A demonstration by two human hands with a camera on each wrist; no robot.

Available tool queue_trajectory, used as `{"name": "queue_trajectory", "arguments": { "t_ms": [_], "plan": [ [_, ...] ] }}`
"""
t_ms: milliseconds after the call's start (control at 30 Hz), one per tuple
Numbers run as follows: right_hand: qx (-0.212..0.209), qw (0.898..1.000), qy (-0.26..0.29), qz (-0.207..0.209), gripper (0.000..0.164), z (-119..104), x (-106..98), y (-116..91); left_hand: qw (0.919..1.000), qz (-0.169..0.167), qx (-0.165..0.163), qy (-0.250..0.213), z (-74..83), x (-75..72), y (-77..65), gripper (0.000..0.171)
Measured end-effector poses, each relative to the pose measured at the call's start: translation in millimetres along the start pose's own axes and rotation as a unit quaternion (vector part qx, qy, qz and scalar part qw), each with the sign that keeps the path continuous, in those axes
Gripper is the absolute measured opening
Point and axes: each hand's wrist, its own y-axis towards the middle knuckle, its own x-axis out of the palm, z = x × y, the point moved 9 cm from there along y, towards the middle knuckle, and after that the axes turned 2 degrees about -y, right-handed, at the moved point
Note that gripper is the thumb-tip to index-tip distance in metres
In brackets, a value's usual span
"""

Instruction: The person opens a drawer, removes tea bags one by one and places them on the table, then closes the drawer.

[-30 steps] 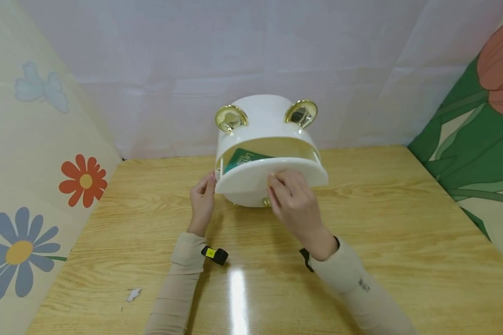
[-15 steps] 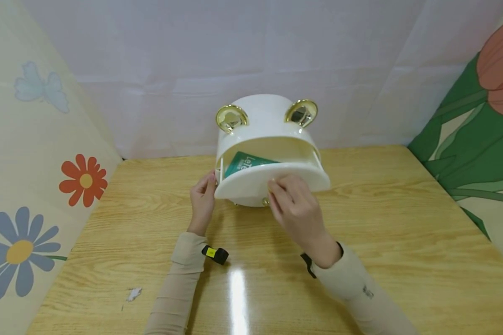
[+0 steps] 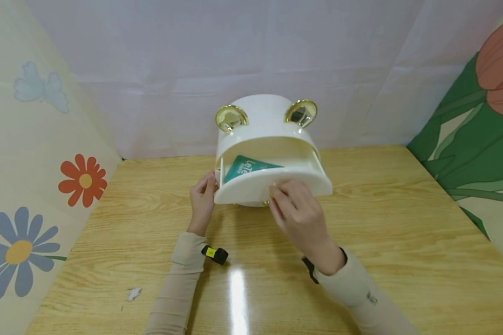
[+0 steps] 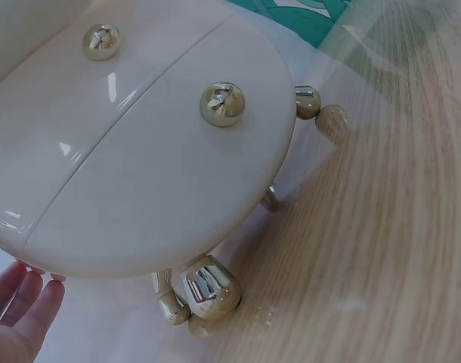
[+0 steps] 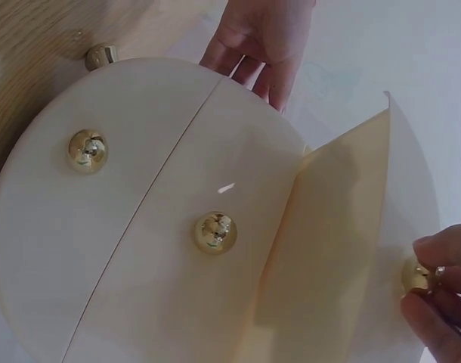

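Note:
A white rounded drawer box (image 3: pixel 264 114) with two gold ears stands on the table. Its top drawer (image 3: pixel 239 188) is pulled out, and a green packet (image 3: pixel 248 167) with white lettering lies inside, partly hidden by the drawer front. My right hand (image 3: pixel 299 214) pinches the top drawer's gold knob (image 5: pixel 416 278) between thumb and fingers. My left hand (image 3: pixel 202 200) rests its fingers against the box's left side; in the right wrist view those fingers (image 5: pixel 270 79) are partly behind the box. Two lower drawers, each with a gold knob (image 5: pixel 215 232), are closed.
The box stands on short gold feet (image 4: pixel 211 287) on a wood-grain table (image 3: pixel 381 223). A white cloth (image 3: pixel 172 88) hangs behind it. Flower-painted panels (image 3: pixel 29 177) flank the table. A small pale mark (image 3: pixel 134 294) shows at the table's front left.
My right hand has moved toward me and slightly down, drawing the top drawer further out. More of the green packet shows. The left hand and the box have stayed put.

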Motion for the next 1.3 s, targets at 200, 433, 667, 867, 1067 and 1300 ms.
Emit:
{"name": "queue_trajectory", "arguments": {
  "t_ms": [200,433,667,867,1067,1300],
  "plan": [
    [-0.001,1.0,0.0,0.003,0.016,-2.5,-2.9,-0.9,0.9999,-0.004,0.004,0.011,-1.3,0.0,1.2,0.032],
    [-0.001,1.0,0.002,0.001,0.018,-4.8,-6.4,-1.5,0.9998,-0.009,0.009,0.016,-1.6,0.0,1.7,0.032],
    [-0.002,1.0,0.004,0.002,0.019,-7.4,-9.7,-1.7,0.9997,-0.012,0.012,0.016,-2.4,0.4,2.1,0.032],
    [-0.008,1.0,0.004,0.011,0.019,-10.3,-12.0,-3.4,0.9998,-0.009,0.008,0.015,-2.3,0.2,2.2,0.031],
    [-0.016,1.0,-0.002,0.01,0.018,-14.3,-14.6,-6.1,0.9995,-0.017,0.015,0.02,0.7,2.2,1.3,0.033],
    [-0.031,0.999,-0.01,0.006,0.016,-19.6,-16.3,-8.7,0.9995,-0.021,0.02,0.013,1.3,3.9,0.9,0.033]
  ]
}}
